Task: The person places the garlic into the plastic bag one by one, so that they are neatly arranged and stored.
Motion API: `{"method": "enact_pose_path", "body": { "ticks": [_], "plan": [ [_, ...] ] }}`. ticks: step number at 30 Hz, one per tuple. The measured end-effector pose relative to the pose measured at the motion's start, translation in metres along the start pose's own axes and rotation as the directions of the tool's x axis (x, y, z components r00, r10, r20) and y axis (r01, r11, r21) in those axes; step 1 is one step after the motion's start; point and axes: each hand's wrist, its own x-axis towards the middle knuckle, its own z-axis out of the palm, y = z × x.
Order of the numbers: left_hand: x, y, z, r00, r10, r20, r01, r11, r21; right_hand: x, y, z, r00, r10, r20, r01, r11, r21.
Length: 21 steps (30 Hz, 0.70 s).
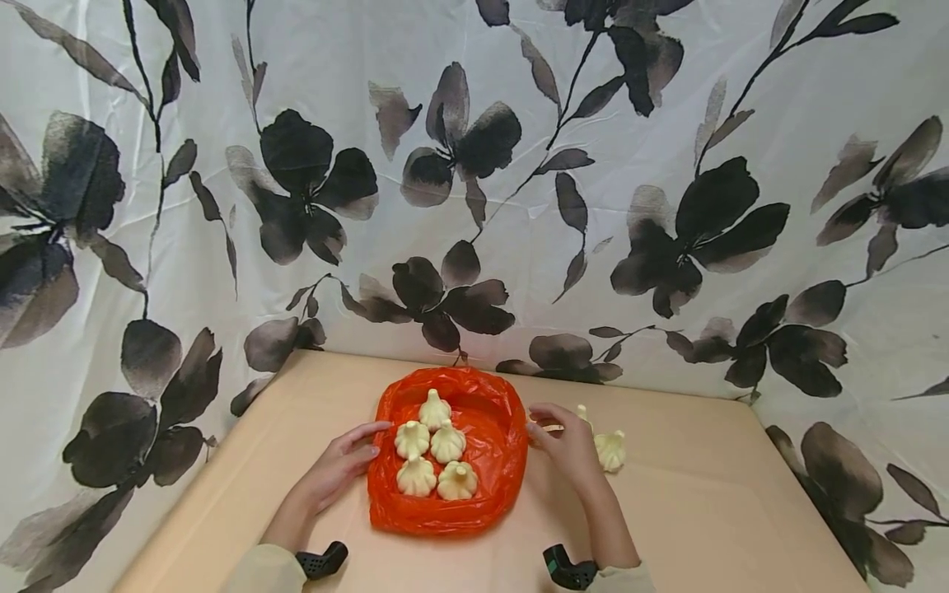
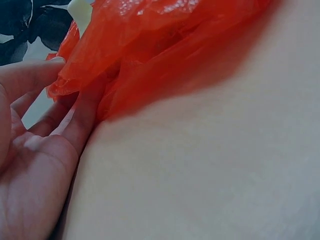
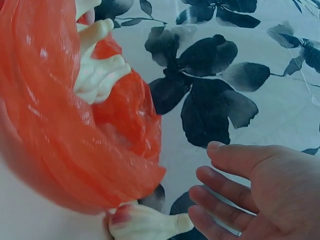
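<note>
An open red plastic bag (image 1: 493, 486) lies on the table with its rim spread in a ring. Several pale garlic bulbs (image 1: 448, 443) sit inside it, stems mostly up. At the bag's left rim, my left hand (image 1: 337, 465) pinches the plastic, thumb above and fingers (image 2: 85, 112) below. My right hand (image 1: 569, 445) is beside the right rim with fingers loosely spread; the right wrist view shows a gap between it and the bag. Close to its fingertips in that view is a garlic bulb (image 3: 145, 222) with a reddish patch, lying outside the bag.
Right of the right hand, a garlic bulb (image 1: 610, 450) rests on the tan tabletop (image 1: 689, 494), and another bulb (image 1: 583, 413) shows partly behind the hand. A white cloth (image 1: 549, 272) with dark flower prints hangs behind the table and along its sides.
</note>
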Motion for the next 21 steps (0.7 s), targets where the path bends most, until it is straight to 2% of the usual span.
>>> {"method": "enact_pose_path", "body": {
  "ticks": [5,9,21],
  "plan": [
    [-0.001,0.0,-0.001,1.0,0.013,0.022,-0.013,1.0,-0.001,-0.001,0.007,-0.004,0.999,0.002,-0.047,-0.003,1.0,-0.017],
    [-0.002,0.0,-0.002,1.0,-0.006,0.016,0.006,1.0,-0.012,-0.002,0.012,-0.005,0.998,-0.006,-0.057,0.005,1.0,-0.026],
    [0.0,-0.003,-0.003,1.0,0.005,0.017,-0.005,1.0,-0.004,0.001,0.026,-0.007,0.994,-0.029,-0.108,0.014,0.991,-0.137]
  ]
}}
